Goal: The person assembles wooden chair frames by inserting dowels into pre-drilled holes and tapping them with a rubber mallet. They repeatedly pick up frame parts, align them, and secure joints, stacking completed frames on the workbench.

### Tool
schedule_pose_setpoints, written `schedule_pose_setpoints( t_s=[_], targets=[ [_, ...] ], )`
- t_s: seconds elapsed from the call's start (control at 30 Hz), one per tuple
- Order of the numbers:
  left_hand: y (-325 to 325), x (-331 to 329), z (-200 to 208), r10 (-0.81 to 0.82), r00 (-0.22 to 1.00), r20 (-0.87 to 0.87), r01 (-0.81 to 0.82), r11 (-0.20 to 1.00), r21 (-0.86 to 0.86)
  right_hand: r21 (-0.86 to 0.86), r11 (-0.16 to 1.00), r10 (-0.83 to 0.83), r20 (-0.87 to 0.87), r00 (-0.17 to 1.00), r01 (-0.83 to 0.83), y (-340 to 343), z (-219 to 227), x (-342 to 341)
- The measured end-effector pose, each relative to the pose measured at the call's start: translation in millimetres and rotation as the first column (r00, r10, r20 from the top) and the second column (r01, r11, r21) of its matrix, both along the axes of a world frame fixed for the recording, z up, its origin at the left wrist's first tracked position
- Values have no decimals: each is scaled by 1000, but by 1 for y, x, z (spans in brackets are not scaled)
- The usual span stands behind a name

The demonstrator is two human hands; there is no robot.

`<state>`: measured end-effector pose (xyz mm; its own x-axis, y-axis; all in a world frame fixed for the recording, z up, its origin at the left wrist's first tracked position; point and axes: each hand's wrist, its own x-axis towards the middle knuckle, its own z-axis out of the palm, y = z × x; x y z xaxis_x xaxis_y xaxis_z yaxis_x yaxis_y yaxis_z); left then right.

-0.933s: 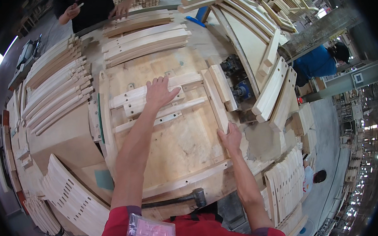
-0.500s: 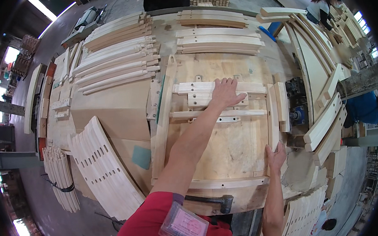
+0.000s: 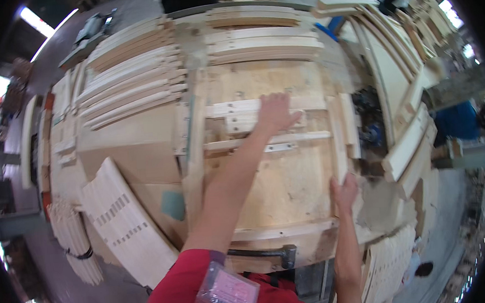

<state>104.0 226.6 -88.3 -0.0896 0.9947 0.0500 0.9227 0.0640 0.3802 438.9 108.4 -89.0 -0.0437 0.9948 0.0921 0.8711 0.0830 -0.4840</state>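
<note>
My left hand (image 3: 276,115) lies palm down on the wooden crosspiece (image 3: 239,108) and the short block (image 3: 241,124) beside it, fingers stretched over them. At the near end of the right-hand side rail (image 3: 338,140), my right hand (image 3: 344,194) has its thumb and fingers on either side of the wood. A thin rail (image 3: 303,137) runs across the frame just nearer than the block. The left side rail (image 3: 196,160) stands partly behind my left forearm. A near strip (image 3: 286,231) lies along the board's front, with a black-handled hammer (image 3: 287,255) just below it.
Stacks of slats (image 3: 127,86) lie at the far left, and more slats (image 3: 264,44) at the far side. A slotted panel (image 3: 124,220) leans at the left front near a green pad (image 3: 173,204). Curved wooden parts (image 3: 406,147) stand at the right.
The whole view has shifted slightly left and blurred with head motion. Both hands keep their places on the wood. The person across the table shows less at the top edge.
</note>
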Motion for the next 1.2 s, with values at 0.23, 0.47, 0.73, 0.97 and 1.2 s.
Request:
schedule_pose_setpoints(
  t_s=[0.23,0.47,0.73,0.97,1.2],
  targets=[
    [-11,56,-11,-332,943,-12,316,884,344,0,1000,-29,3,1000,29,-2,-12,1],
    [-19,100,-33,-374,887,-269,419,899,131,56,998,-1,69,998,-3,4,-15,-11],
    [-20,104,-32,-374,896,-238,420,888,186,17,1000,-15,5,1000,15,6,-8,-8],
    [-21,109,-28,-353,918,-183,389,892,228,54,999,2,0,1000,-2,7,-7,-2],
    [-18,116,-24,-343,924,-167,371,911,183,42,999,0,-57,998,2,9,-1,7]
  ],
)
